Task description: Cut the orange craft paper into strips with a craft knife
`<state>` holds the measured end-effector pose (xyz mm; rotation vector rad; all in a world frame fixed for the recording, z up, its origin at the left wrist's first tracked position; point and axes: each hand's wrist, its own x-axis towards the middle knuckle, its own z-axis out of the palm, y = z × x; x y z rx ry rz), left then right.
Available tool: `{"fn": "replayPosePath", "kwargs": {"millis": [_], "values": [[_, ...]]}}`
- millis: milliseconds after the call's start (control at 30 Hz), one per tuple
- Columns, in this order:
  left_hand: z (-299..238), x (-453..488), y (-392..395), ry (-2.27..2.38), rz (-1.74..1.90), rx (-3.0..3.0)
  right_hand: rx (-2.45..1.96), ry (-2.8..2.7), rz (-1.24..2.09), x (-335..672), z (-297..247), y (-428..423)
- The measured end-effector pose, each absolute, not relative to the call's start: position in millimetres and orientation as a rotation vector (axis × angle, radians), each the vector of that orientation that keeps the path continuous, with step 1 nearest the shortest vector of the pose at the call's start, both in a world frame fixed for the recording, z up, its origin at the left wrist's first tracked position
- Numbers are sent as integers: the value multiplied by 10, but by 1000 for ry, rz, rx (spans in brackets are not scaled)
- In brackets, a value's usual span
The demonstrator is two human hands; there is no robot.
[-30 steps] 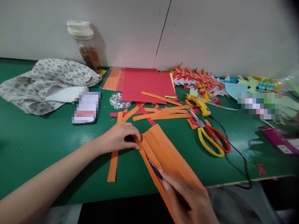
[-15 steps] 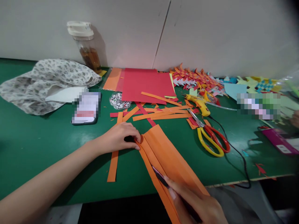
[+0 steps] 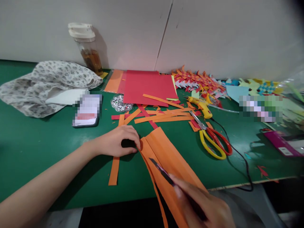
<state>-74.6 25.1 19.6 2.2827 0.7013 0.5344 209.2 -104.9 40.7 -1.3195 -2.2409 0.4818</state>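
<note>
Head view: orange paper (image 3: 172,161) lies at 5 o'clock on the green tabletop (image 3: 133,186). The left hand (image 3: 118,141), at 8 o'clock, has fingers pinching a thin strip (image 3: 160,201) — the right hand's (image 3: 205,204) fingers grip a knife (image 3: 165,174) over the paper.

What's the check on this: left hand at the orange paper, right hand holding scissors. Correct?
No, wrong tool: the head view shows the right hand holding a slim knife. The left hand is at the orange paper, as stated.
</note>
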Motion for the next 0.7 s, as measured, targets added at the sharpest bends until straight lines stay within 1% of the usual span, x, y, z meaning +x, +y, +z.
{"fn": "replayPosePath", "kwargs": {"millis": [67,167,367,700], "values": [[209,-752,234,730,536,2271,-1319,-2186,448,1938,323,-1013],[211,-740,217,806,552,2233,-1362,-2142,493,1764,213,-971],[185,-693,236,926,501,2150,-1436,-2121,538,1641,192,-919],[146,-700,258,900,494,2141,-1254,-2230,361,1779,158,-1061]]}}
